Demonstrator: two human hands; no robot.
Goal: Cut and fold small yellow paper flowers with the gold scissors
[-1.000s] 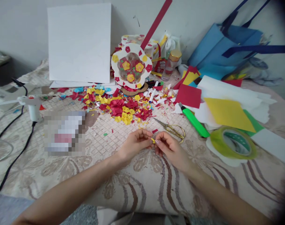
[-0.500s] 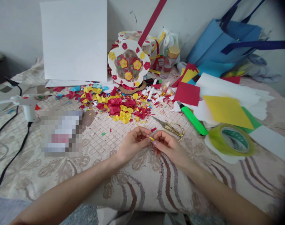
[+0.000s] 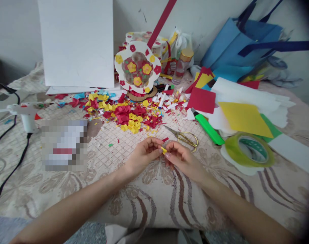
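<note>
Between my fingertips is a small yellow paper piece (image 3: 163, 150), its shape partly hidden by the fingers. My left hand (image 3: 145, 153) pinches it from the left, and my right hand (image 3: 181, 156) pinches it from the right. Gold-handled scissors (image 3: 186, 137) lie just beyond my right hand, pointing to the left. A tiny red paper scrap (image 3: 165, 139) rests on the cloth past my fingers. Farther back spreads a heap of red and yellow paper flowers (image 3: 130, 117), mixed with small scraps.
A green utility knife (image 3: 208, 128) and a tape roll (image 3: 249, 149) lie to the right, near coloured paper sheets (image 3: 243, 117). At the left stands a white glue gun (image 3: 27, 117) with a black cord. A flower-shaped paper lantern (image 3: 137, 67) and a white board (image 3: 76, 44) stand behind.
More of the yellow paper piece shows between my fingertips. The hands have barely moved, and the whole view has shifted slightly.
</note>
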